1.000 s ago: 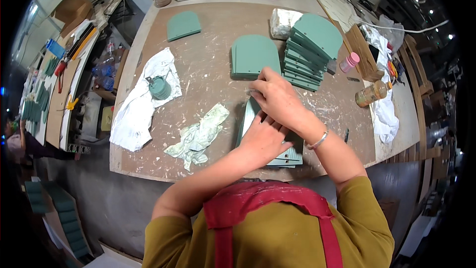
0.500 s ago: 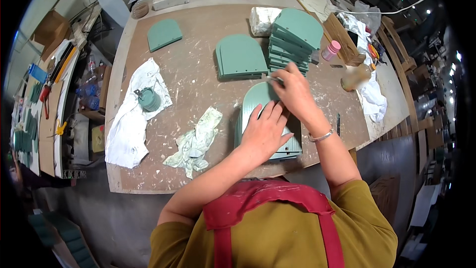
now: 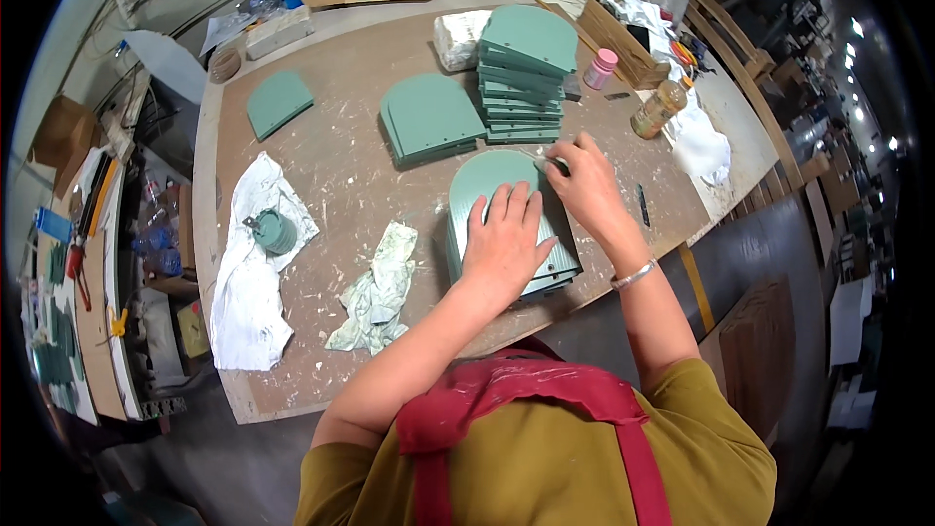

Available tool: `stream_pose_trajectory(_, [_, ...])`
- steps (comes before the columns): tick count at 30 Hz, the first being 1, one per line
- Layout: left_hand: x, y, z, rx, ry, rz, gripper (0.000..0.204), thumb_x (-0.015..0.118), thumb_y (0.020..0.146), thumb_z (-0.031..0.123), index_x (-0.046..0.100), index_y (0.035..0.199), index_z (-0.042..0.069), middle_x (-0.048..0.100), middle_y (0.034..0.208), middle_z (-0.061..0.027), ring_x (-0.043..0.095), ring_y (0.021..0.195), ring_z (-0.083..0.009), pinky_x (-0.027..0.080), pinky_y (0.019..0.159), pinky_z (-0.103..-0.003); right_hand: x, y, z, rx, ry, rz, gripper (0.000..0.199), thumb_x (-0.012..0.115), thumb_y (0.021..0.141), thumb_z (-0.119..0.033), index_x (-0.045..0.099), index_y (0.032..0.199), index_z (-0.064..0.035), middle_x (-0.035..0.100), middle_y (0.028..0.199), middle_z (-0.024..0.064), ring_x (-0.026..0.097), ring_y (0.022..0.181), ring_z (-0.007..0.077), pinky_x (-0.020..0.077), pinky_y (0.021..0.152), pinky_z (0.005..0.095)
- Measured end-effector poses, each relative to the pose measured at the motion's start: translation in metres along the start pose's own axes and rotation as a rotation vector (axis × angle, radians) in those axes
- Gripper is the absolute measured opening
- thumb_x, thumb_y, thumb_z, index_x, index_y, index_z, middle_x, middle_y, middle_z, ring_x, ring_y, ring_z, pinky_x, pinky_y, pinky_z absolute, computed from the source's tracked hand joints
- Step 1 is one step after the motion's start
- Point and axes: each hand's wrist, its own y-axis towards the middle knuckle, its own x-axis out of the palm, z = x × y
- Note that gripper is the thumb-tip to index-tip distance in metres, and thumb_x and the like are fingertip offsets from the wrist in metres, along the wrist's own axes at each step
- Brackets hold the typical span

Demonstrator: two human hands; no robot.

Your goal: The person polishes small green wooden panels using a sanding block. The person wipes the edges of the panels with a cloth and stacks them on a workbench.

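Left hand (image 3: pixel 504 245) was laid palm down, opened out with fingers extended, on the top panel (image 3: pixel 487 171); nothing was gripped by it. Weight was presumably put there so that the panel, and the near stack (image 3: pixel 454 255) under it, would not be slid by pressure from the other side. Right hand (image 3: pixel 582 185) was drawn into a pinch at the panel's right edge, near the curved end. A pale piece (image 3: pixel 542 165) was seemingly held between thumb and fingertips; its kind could not be told at that size. Such a close grip was judged suited to fine work along a narrow edge.

The panel was thus found directly beneath the left palm, its arched end pointed away from the body, its right edge just at the right fingertips.

Beyond the fingers, a middle stack (image 3: pixel 429 117) was set, and a tall stack (image 3: pixel 526 88), unevenly layered, was stood to its right; both were likely placed for easy reach. A white block (image 3: pixel 460 41) was noted just beside the tall one. To the left, a crumpled rag (image 3: pixel 375 297) was seen, then a green pot (image 3: pixel 276 232) rested on a white cloth (image 3: pixel 248 317), perhaps so that drips would be caught. To the right, a dark tool (image 3: pixel 643 205) was left within reach; a pink jar (image 3: pixel 601 68) and a bottle (image 3: pixel 659 109) were stood farther off.
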Motion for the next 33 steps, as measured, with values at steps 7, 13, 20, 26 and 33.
stream_pose_trajectory(7, [0.001, 0.003, 0.0, 0.009, -0.005, -0.028, 0.06, 0.064, 0.092, 0.037, 0.05, 0.14, 0.005, 0.044, 0.146, -0.0142, 0.039, 0.137, -0.0321, 0.031, 0.112, -0.052, -0.026, -0.005, 0.063, 0.149, 0.399, -0.137, 0.03, 0.066, 0.093, -0.019, 0.068, 0.116, -0.0005, 0.063, 0.1, 0.0132, 0.063, 0.094, 0.0263, 0.0497, 0.085, 0.035])
stream_pose_trajectory(13, [-0.017, 0.005, 0.002, -0.025, -0.091, -0.033, 0.048, 0.069, 0.088, 0.032, 0.06, 0.131, 0.011, 0.047, 0.141, -0.017, 0.042, 0.135, -0.0366, 0.035, 0.109, -0.051, 0.001, 0.039, 0.088, -0.098, 0.77, -0.371, 0.037, 0.065, 0.094, -0.016, 0.062, 0.128, -0.0019, 0.057, 0.121, 0.0087, 0.057, 0.111, 0.02, 0.0467, 0.095, 0.0316])
stream_pose_trajectory(20, [-0.026, 0.013, 0.012, -0.089, -0.053, -0.132, 0.048, 0.07, 0.087, 0.025, 0.059, 0.132, 0.013, 0.047, 0.141, -0.0166, 0.044, 0.133, -0.0377, 0.036, 0.109, -0.048, 0.012, 0.06, 0.095, -0.349, 0.758, -0.621, 0.039, 0.065, 0.089, -0.006, 0.064, 0.128, -0.0032, 0.055, 0.115, 0.0075, 0.056, 0.11, 0.0208, 0.044, 0.097, 0.0317])
stream_pose_trajectory(26, [-0.022, 0.014, 0.016, -0.107, -0.016, -0.106, 0.046, 0.07, 0.087, 0.022, 0.059, 0.13, 0.011, 0.048, 0.14, -0.0163, 0.045, 0.132, -0.0376, 0.037, 0.108, -0.048, -0.008, -0.001, 0.124, -0.479, 0.753, -0.475, 0.044, 0.067, 0.082, -0.003, 0.066, 0.126, -0.0041, 0.056, 0.111, 0.0099, 0.056, 0.108, 0.025, 0.045, 0.097, 0.034])
stream_pose_trajectory(33, [-0.019, 0.02, 0.018, -0.087, 0.015, -0.104, 0.045, 0.068, 0.089, 0.019, 0.057, 0.131, 0.008, 0.048, 0.139, -0.0169, 0.045, 0.132, -0.0376, 0.037, 0.107, -0.048, 0.007, 0.015, 0.111, -0.386, 0.88, -0.303, 0.041, 0.068, 0.084, -0.004, 0.064, 0.124, -0.0012, 0.056, 0.11, 0.0131, 0.058, 0.106, 0.0288, 0.0469, 0.095, 0.0352])
